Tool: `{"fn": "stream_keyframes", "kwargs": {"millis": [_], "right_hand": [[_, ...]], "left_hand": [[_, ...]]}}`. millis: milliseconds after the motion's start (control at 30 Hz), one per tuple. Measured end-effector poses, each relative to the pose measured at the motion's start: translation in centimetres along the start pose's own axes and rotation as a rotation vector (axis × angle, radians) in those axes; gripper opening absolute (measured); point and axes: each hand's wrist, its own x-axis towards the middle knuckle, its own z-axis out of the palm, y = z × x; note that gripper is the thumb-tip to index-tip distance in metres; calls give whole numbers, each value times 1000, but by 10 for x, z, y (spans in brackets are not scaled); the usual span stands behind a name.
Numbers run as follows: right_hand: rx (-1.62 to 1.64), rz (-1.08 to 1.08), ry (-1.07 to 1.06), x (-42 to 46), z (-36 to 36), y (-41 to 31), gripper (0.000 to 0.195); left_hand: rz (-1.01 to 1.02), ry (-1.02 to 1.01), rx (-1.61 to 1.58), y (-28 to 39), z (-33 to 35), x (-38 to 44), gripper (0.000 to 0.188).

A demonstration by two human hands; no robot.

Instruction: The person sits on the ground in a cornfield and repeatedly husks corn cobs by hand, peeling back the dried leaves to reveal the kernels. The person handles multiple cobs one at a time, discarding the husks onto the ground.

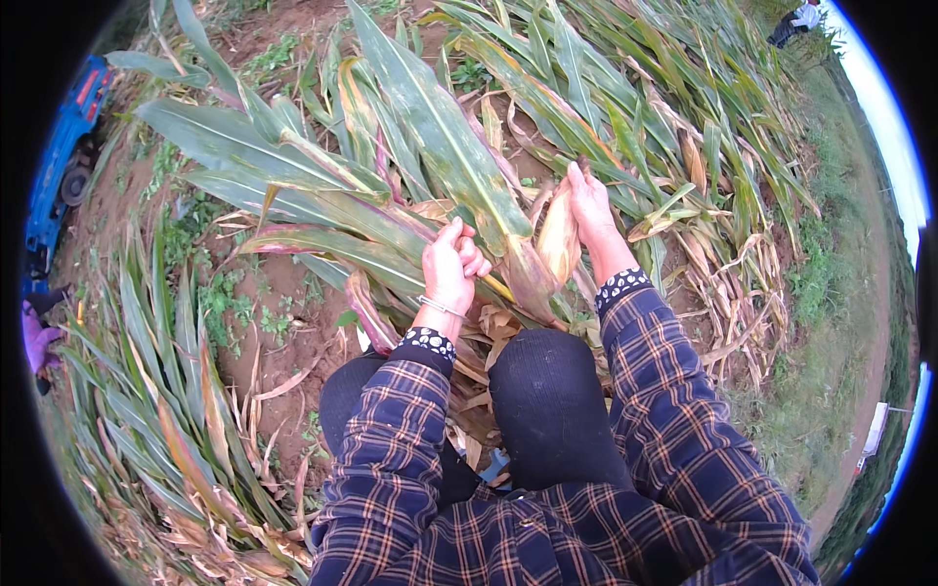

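Observation:
A corn ear in a pale, dry husk [559, 234] stands tip up just in front of my knees. My right hand [590, 201] has its fingers closed at the upper end of this ear, by the dark silk. Left of the ear, my left hand [451, 267] is curled over the cut corn stalks, a bracelet at its wrist. Its palm is hidden, so whether a stalk or leaf is inside cannot be told. Between the hands rises a broad green corn leaf [469, 157], its purplish sheath [529, 282] beside the ear's base.
Felled corn plants [623, 80] lie thick ahead and to the right. Another row of cut stalks [161, 395] lies at left on brown soil [271, 359]. A blue vehicle [62, 161] and a person in purple [38, 333] are at far left; another person [795, 22] is at upper right.

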Motion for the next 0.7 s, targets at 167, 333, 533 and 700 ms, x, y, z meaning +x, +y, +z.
{"fn": "stream_keyframes", "kwargs": {"millis": [167, 333, 533, 700], "right_hand": [[259, 272, 346, -74, -131, 80, 36], [173, 56, 221, -110, -103, 38, 31], [-665, -647, -127, -121, -18, -34, 21], [-939, -804, -374, -123, 31, -50, 28]], "left_hand": [[-33, 78, -34, -4, -6, 14, 27], [-10, 199, 75, -5, -53, 26, 28], [346, 259, 1038, -3, -58, 13, 40], [625, -342, 1299, 2, -8, -30, 35]]}}
